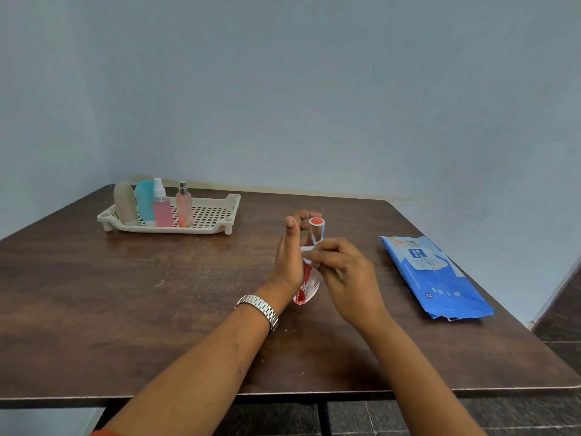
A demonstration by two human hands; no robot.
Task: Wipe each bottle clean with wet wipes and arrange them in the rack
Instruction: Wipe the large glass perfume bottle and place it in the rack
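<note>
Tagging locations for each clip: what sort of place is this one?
Likely a plain indoor room, perhaps domestic: a dark wooden table set into a corner of bare blue-grey walls, with a beige rack of bottles and a wet-wipes pack on it.

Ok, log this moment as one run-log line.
left hand: holds red-and-clear silver-capped bottle | right hand: pinches white wet wipe on it | beige plastic rack: four bottles upright | blue wipes pack: apart, untouched
</note>
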